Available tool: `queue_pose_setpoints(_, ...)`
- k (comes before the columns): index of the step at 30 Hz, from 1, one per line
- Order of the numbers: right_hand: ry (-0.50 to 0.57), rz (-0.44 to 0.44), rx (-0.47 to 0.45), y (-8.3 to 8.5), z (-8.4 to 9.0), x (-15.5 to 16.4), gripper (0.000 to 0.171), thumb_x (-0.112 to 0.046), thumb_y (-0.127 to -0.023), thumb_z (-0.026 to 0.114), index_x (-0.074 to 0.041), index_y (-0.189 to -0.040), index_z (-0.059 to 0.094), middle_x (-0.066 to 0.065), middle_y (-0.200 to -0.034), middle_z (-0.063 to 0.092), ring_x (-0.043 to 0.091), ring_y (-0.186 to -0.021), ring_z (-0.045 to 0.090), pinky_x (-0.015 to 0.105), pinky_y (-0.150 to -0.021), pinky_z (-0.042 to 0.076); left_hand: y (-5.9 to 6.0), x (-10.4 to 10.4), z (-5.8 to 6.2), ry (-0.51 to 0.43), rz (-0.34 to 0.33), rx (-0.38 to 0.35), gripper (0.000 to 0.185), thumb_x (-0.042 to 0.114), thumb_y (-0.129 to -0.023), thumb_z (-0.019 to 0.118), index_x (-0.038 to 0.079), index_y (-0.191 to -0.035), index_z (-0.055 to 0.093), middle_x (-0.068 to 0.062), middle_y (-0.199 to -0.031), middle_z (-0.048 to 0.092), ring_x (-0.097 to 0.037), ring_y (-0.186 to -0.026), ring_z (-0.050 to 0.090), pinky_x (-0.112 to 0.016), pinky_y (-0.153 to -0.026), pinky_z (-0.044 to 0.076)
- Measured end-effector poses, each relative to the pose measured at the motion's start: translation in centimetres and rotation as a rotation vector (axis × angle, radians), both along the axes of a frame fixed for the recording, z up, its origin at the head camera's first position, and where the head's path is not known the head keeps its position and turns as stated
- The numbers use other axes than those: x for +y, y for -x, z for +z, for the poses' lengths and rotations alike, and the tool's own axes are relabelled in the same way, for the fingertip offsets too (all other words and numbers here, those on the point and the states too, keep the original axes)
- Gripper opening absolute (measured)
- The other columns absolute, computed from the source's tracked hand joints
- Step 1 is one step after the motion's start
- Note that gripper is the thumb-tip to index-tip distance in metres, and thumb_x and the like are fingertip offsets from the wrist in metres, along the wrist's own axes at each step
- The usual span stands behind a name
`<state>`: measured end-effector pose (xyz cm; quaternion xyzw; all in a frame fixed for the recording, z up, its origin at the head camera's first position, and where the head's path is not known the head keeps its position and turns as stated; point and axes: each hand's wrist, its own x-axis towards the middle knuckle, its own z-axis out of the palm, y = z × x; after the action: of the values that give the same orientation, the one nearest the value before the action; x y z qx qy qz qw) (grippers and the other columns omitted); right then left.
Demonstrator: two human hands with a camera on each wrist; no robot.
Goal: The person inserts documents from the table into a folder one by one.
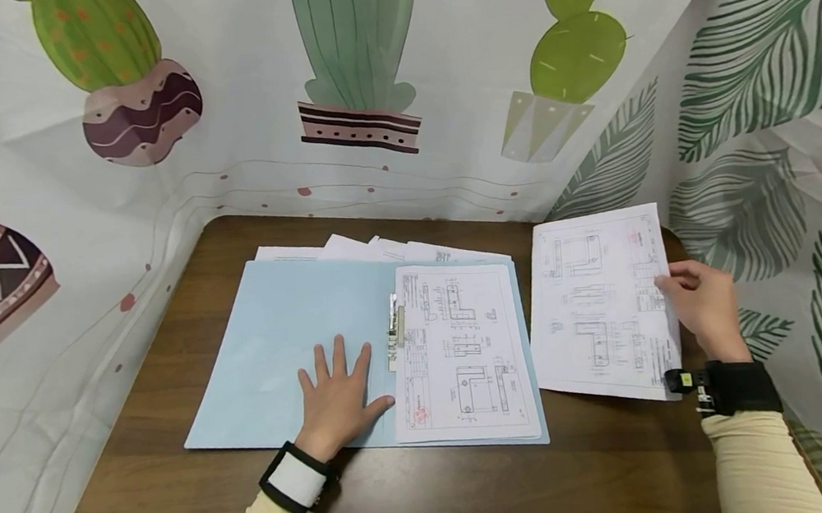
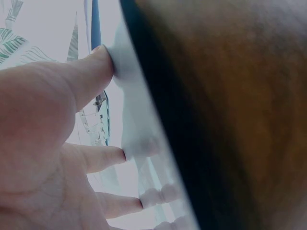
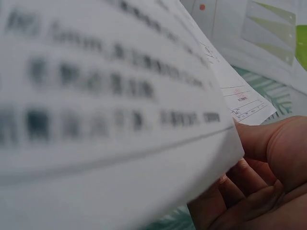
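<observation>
A light blue folder (image 1: 277, 335) lies spread open on the table, its metal clip (image 1: 393, 332) along the spine. My left hand (image 1: 337, 400) rests with fingers spread on the folder's left cover, the thumb reaching toward the spine. Printed sheets with technical drawings (image 1: 497, 347) lie on the folder's right side. To the right of it, my right hand (image 1: 706, 306) pinches the right edge of a drawing sheet (image 1: 623, 294) between thumb and fingers. In the right wrist view that sheet (image 3: 120, 158) fills the foreground, its edge at the thumb.
More white papers (image 1: 351, 247) stick out behind the folder's top edge. The brown wooden table (image 1: 434, 494) meets a cloth printed with cacti (image 1: 249, 123) at the back and leaf-patterned cloth (image 1: 738, 175) on the right.
</observation>
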<state>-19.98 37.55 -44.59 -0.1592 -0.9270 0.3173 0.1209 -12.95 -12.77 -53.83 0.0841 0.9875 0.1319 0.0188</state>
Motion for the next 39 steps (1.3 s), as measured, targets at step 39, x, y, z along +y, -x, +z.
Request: queue_pose_setpoints(39,0.042,-0.153,-0.007,-1.8,3.1,4.7,0.048,-0.029,-0.104,0.059,0.0,-0.142,0.059,0.003,-0.101,0.064,-0.003,-0.067,0.053,0.019,-0.054,0.045,-0.2,0.1,0.1,-0.008,0.004,0.001,0.089,0.057,-0.083,0.079,0.007,-0.151,0.051,-0.035,-0.159,0.03,-0.064,-0.143,0.022,-0.083,-0.102,0.023)
